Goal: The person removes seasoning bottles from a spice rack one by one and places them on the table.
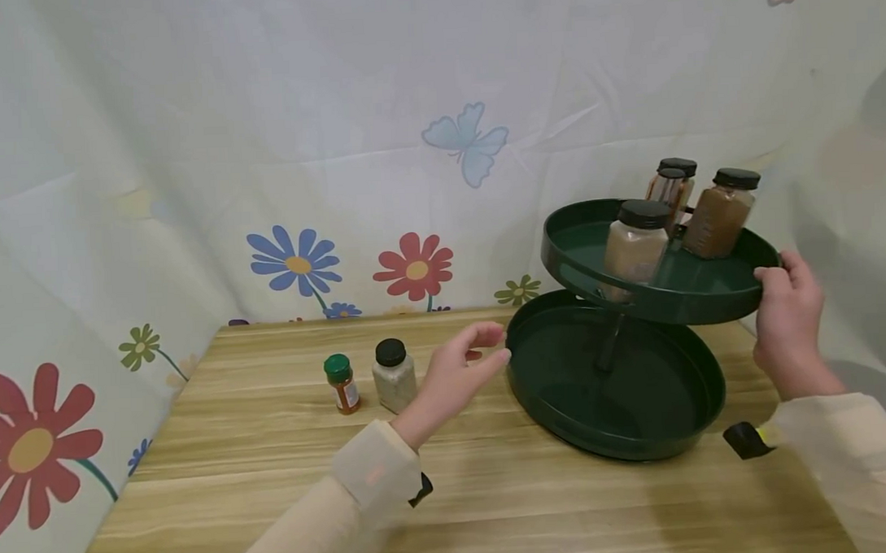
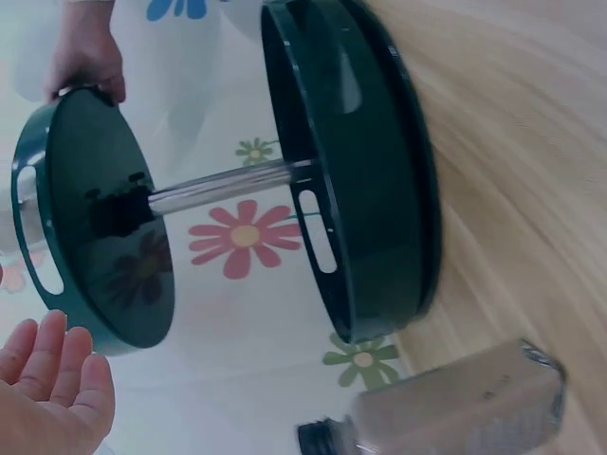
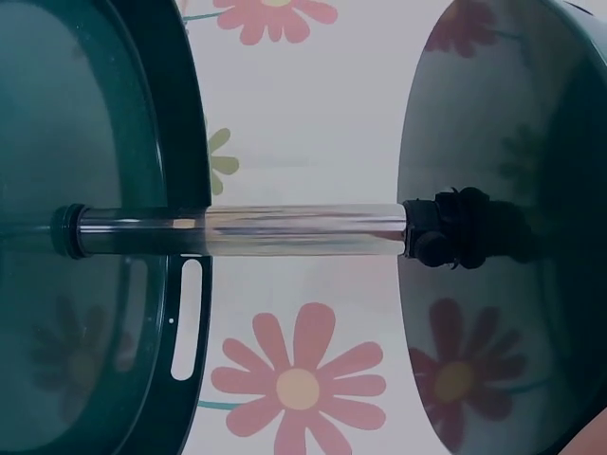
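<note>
Green tiered tray (image 1: 689, 307) between both hands (image 1: 457, 374) (image 1: 790, 321), left contact unclear.

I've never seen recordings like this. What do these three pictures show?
No machine here: a person works bare-handed. The wide picture comes from a camera on the head; the others from cameras on the left and right wrists, where things look sideways. On the wooden table stand a dark green, round two-tier rack, a small clear bottle with a green lid and a clear jar with a black lid. More black-lidded jars stand on the rack's upper tray. The right hand grips that tray's rim; the left hand, near the rack, is empty.
</note>
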Motion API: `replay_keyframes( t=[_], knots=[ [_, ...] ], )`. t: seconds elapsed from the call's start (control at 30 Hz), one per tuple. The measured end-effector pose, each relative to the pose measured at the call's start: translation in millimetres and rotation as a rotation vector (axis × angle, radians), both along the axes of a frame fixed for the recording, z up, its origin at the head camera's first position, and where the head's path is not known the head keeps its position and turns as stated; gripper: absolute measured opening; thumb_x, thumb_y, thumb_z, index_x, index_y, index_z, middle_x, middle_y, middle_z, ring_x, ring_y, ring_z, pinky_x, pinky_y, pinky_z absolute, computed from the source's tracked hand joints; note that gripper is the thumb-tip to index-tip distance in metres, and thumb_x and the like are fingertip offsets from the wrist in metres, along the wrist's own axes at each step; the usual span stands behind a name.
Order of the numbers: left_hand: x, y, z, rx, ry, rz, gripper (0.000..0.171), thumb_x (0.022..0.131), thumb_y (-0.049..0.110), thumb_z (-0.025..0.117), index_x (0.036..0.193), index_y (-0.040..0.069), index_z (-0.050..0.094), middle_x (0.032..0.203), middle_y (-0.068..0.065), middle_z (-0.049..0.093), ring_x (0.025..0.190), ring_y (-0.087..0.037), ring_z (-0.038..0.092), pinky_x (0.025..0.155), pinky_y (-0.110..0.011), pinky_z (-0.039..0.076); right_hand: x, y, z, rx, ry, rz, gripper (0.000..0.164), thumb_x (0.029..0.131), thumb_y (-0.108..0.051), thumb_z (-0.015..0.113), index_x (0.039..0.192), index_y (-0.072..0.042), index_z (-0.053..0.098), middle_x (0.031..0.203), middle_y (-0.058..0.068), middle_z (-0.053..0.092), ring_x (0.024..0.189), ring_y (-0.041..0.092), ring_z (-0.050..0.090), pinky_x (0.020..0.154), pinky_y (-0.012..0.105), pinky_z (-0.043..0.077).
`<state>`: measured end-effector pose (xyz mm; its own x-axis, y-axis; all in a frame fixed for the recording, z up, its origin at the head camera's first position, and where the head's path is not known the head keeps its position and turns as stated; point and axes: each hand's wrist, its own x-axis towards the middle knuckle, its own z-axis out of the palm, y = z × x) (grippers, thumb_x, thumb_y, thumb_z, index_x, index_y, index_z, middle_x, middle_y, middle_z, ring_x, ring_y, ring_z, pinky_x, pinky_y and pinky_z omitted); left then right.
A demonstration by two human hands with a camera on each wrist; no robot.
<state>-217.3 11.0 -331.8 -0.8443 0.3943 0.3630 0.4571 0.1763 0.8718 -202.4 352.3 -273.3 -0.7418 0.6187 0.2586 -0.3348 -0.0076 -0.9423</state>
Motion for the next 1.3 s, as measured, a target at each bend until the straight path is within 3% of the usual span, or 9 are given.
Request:
replay_keyframes(
  t=[0.1,0.37,0.57,0.83,1.0,1.3],
  knots=[
    [-1.7,5.3,5.3,0.011,0.001,-0.014,0.035,0.086,0.029,0.060,0.117,0.014,0.054,0.114,-0.001,0.058,0.107,-0.015,0.051,0.093,-0.043,0.042,1.4,-2.1,-1.7,0.009,0.027,0.018,0.009,0.090,-0.010,0.043,0.095,-0.007,0.050,0.087,0.002,0.043,0.072,0.007,0.042,0.061,0.008,0.038],
    [-4.2,16.4,20.6,0.020,0.032,-0.019,0.034,0.087,0.028,0.059,0.118,0.015,0.053,0.114,0.002,0.058,0.105,-0.009,0.050,0.093,-0.039,0.042,4.7,-5.7,-2.6,0.010,0.030,0.030,0.013,0.091,-0.011,0.043,0.100,-0.008,0.052,0.090,0.001,0.043,0.073,0.008,0.041,0.059,0.007,0.038],
    [-6.6,22.8,30.1,0.023,0.066,-0.026,0.034,0.087,0.027,0.059,0.118,0.014,0.053,0.115,-0.001,0.058,0.107,-0.013,0.050,0.094,-0.042,0.042,5.8,-7.3,-2.6,0.004,0.027,0.016,0.013,0.091,-0.011,0.044,0.100,-0.008,0.053,0.091,0.002,0.044,0.077,0.008,0.043,0.061,0.007,0.039],
    [-12.1,31.4,37.5,0.014,0.076,-0.031,0.035,0.087,0.027,0.059,0.119,0.014,0.053,0.115,0.001,0.058,0.106,-0.012,0.050,0.093,-0.036,0.042,6.9,-10.0,-3.5,0.035,0.006,-0.028,0.009,0.092,-0.012,0.043,0.091,-0.008,0.050,0.083,0.001,0.040,0.067,0.008,0.039,0.056,0.009,0.035],
    [-15.4,35.5,42.2,0.016,0.077,-0.027,0.038,0.087,0.029,0.059,0.121,0.015,0.051,0.118,0.003,0.057,0.106,-0.008,0.049,0.093,-0.030,0.042,6.6,-11.9,-4.3,0.057,0.000,-0.050,0.011,0.091,-0.013,0.042,0.093,-0.007,0.051,0.086,0.003,0.040,0.071,0.008,0.040,0.059,0.009,0.036],
    [-21.1,47.8,51.3,0.016,0.115,-0.022,0.044,0.085,0.028,0.061,0.124,0.010,0.049,0.122,-0.003,0.055,0.110,-0.010,0.047,0.097,-0.031,0.039,5.0,-13.8,-4.8,0.058,0.010,-0.068,0.011,0.091,-0.012,0.042,0.093,-0.006,0.051,0.086,0.003,0.041,0.074,0.009,0.041,0.061,0.009,0.035]
  ],
)
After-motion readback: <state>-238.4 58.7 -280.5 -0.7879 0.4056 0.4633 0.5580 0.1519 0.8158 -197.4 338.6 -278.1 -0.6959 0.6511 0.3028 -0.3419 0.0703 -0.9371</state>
